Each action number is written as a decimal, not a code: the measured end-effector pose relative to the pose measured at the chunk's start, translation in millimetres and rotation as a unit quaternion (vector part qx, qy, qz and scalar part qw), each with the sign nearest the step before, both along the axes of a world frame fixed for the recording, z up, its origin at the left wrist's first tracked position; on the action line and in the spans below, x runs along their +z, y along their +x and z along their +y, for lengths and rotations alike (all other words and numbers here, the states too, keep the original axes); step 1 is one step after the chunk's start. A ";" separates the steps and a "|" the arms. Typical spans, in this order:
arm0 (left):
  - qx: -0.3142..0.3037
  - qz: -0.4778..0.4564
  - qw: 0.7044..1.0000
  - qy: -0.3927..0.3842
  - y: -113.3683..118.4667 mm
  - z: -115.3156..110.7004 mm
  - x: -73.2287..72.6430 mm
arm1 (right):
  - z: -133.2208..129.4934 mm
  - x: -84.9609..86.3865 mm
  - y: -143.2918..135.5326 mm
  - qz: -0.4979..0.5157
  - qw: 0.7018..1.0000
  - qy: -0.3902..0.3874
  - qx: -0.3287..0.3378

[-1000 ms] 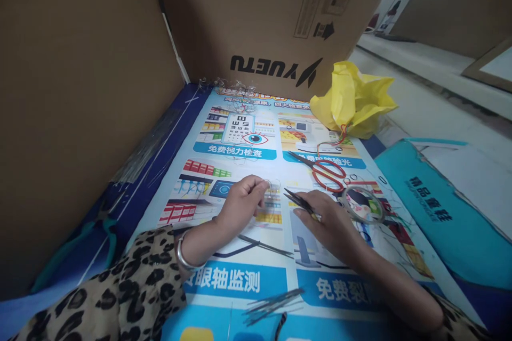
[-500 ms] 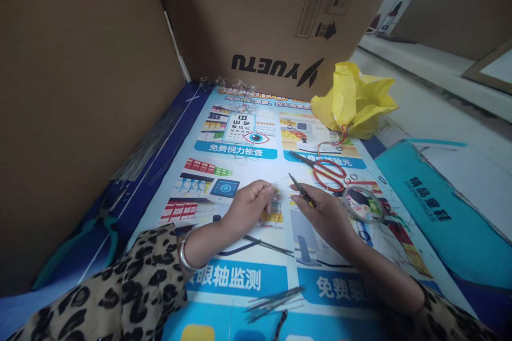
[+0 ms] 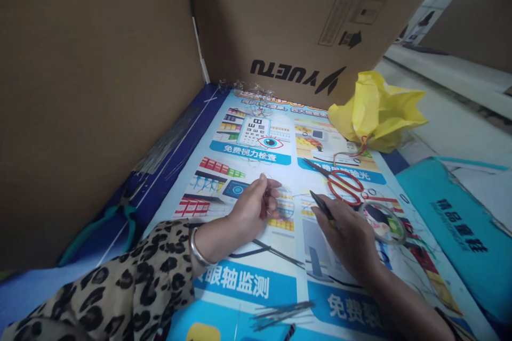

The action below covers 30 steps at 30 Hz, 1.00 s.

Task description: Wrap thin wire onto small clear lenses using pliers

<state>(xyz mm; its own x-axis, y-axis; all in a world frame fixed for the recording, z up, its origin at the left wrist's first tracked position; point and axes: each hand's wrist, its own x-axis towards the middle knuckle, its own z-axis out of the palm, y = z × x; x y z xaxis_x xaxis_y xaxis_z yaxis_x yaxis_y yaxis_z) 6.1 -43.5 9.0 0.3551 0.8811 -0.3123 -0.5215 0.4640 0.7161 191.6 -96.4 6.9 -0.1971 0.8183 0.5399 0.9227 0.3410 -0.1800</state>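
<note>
My left hand (image 3: 248,212) is closed, thumb raised and fingers curled, on a thin wire (image 3: 293,208) bent into a loose loop beyond the fingertips. My right hand (image 3: 349,232) grips a short, dark, pointed tool (image 3: 321,205), its tip toward the wire. Whether the tip touches the wire I cannot tell. Red-handled scissors (image 3: 344,186) lie just past my right hand. Beside that hand is a clear roll of tape (image 3: 384,222). Several cut wires (image 3: 283,314) lie on the printed poster (image 3: 256,261) near me.
Teal-handled pliers (image 3: 102,229) and a bundle of straight wires (image 3: 166,141) lie at left. Tangled wire pieces (image 3: 256,90) sit at the back, before a tall cardboard wall (image 3: 280,16). A yellow bag (image 3: 376,112) and teal box piece (image 3: 452,224) are at right.
My hands have moved apart. The left has turned, its thumb lifting, so the wire loop shows more plainly. The right still holds the dark tool. The whole view has shifted slightly.
</note>
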 end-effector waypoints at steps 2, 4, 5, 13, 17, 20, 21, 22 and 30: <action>-0.013 -0.011 1.000 -0.001 1.1 -1.3 0.8 | -0.6 -0.2 0.9 -0.005 1.000 0.001 0.006; -0.024 -0.005 1.000 0.017 1.5 -2.0 -0.7 | -0.6 -1.2 2.8 -0.011 1.000 -0.008 0.008; -0.030 0.005 0.999 0.028 1.4 -2.1 -1.9 | -0.4 -1.7 4.0 -0.015 1.000 -0.013 0.009; -0.116 0.116 0.980 0.111 -1.0 -5.7 -5.8 | 0.1 1.9 11.3 -0.098 0.995 0.003 0.017; -0.133 0.132 0.975 0.120 -0.5 -5.4 -8.3 | -0.3 2.8 10.3 -0.141 0.990 0.017 0.012; -0.144 0.130 0.972 0.131 -0.5 -4.6 -11.2 | -0.4 2.6 9.6 -0.165 0.986 0.020 0.021; -0.147 0.129 0.972 0.133 -0.6 -4.4 -11.8 | -0.5 2.7 9.7 -0.173 0.984 0.019 0.026; -0.151 0.128 0.971 0.135 -0.8 -4.2 -12.1 | -0.7 2.7 10.0 -0.180 0.983 0.018 0.032; -0.152 0.126 0.972 0.127 -2.6 -4.7 -8.8 | -2.6 3.9 12.4 -0.212 0.975 0.022 0.068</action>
